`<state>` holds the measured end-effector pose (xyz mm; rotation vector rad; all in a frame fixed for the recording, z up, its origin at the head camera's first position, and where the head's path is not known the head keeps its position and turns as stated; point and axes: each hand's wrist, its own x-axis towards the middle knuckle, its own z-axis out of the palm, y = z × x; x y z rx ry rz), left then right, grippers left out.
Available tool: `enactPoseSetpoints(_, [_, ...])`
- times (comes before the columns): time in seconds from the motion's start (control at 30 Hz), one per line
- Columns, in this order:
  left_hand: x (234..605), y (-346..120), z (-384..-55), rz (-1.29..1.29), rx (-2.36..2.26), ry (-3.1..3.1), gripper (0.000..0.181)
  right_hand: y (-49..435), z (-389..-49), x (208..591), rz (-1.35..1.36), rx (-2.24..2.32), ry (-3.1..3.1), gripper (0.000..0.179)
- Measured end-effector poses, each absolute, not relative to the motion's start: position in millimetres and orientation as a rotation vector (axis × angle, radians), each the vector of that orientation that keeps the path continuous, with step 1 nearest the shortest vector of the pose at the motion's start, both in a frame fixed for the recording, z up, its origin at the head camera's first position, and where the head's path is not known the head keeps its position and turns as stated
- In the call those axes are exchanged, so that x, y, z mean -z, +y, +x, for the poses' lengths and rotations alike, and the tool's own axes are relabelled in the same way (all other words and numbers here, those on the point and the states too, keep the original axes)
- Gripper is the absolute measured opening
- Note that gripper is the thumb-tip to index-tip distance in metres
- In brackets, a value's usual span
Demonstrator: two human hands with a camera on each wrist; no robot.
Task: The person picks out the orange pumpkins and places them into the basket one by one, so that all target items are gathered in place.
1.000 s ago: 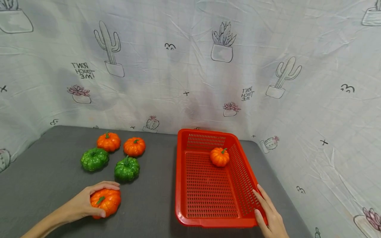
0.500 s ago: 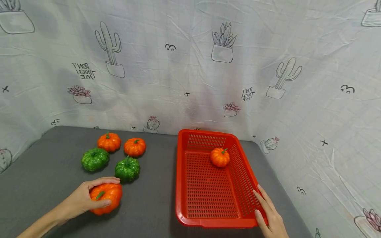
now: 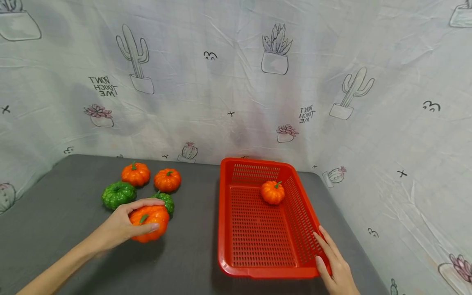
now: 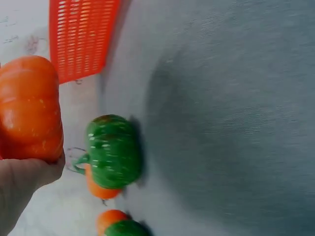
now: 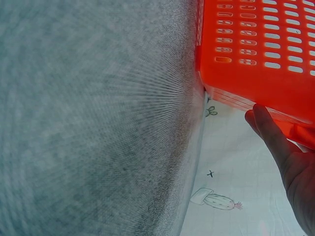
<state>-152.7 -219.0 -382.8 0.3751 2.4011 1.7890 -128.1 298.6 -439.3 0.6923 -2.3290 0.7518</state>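
In the head view, the left hand (image 3: pixel 119 224) holds an orange pumpkin (image 3: pixel 158 214) above the left half of the surface (image 3: pixel 195 246), thumb on the near side and fingers over the far side. A dark green pumpkin (image 3: pixel 169 202) sits partly hidden just behind it; a low sideways swing would probably knock that one toward the pumpkins nearer the far edge. Toward the right edge stands the red basket (image 3: pixel 225 268), with a small pumpkin (image 3: pixel 273 193) inside. If the held one crosses too low, it could catch the basket's left rim and drop outside.

In the left wrist view, the pumpkin's bulk and part of the hand show, but the fingertips do not, so how firmly they press cannot be told. The skin looks glossy, so a loose grip might let it slip.

In the right wrist view, the right hand (image 5: pixel 290 167) rests straight fingers against the basket, by its near right corner. The touch looks light; a bump from the left could slide or pivot the basket, and the pumpkin inside might roll.
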Motion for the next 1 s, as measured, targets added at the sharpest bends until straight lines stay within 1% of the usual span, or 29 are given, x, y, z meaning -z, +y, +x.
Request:
enactPoseSetpoints(0.2, [363,-200,-170,0.293,-1.817,2.389,0.052,299,-129,439,0.706,-0.741,-2.321,0.048])
enactPoseSetpoints(0.53, [339,-158,-187,0.389,-1.820,2.325,0.053,299,-128,440,0.693,-0.754,-2.320,0.049])
enactPoseSetpoints(0.73, [331,-134,-194,0.434,-1.861,2.228,0.052,299,-128,438,0.693,-0.744,-2.333,0.052])
enactPoseSetpoints(1.0, [325,-103,-205,0.518,-1.922,2.124,0.051,295,-125,435,0.573,-0.715,-2.393,0.056])
